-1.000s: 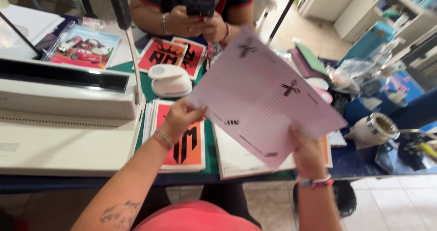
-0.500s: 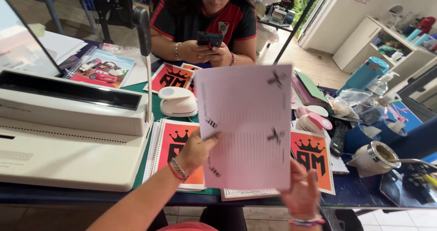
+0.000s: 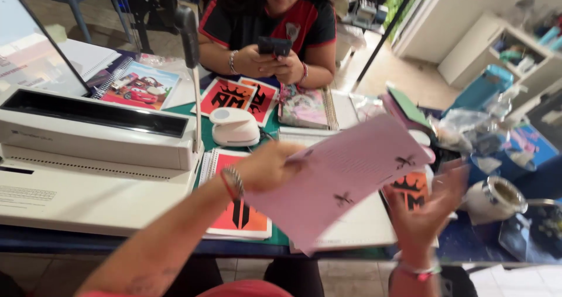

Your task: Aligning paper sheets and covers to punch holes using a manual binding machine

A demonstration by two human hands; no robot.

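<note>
L hand [image 3: 266, 167] gripping pink sheet [image 3: 339, 177]

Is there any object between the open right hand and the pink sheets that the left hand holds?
Nothing visible stands between them. The left hand grips the pink sheets above the table, and the right hand, open and blurred, is just beside their right edge. The orange-and-black cover lies below, on the table, not between them.

The sheet [image 3: 336, 183] is pale pink with small dark marks, blurred, possibly bows. The binding machine [image 3: 88, 156] is white, and the notebook cover [image 3: 237, 215] is orange-red with black shapes.
</note>
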